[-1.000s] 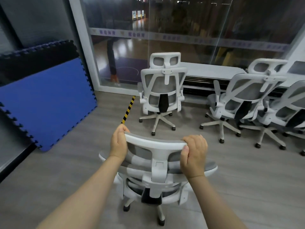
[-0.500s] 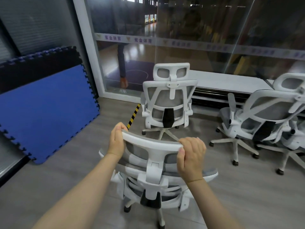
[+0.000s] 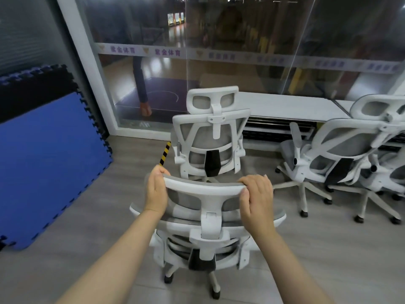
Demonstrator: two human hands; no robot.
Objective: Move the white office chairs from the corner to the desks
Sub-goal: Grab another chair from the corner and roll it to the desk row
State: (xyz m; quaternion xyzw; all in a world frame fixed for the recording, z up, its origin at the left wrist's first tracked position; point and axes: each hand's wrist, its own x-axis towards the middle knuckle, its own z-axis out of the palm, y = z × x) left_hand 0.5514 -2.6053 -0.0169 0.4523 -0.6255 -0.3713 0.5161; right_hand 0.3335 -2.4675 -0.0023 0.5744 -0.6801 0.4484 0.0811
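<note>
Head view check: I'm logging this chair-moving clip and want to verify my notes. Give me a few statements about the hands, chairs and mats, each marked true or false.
1. Both hands grip the headrest of the near chair. True: left hand and right hand hold its ends.
2. A chair stands straight ahead at the desk. True.
3. A red mat leans at left. False: the mat is blue, with a black one behind.
4. The near chair lies on its side. False: it is upright on its wheels.
5. Only one other chair is visible. False: more stand at right.
</note>
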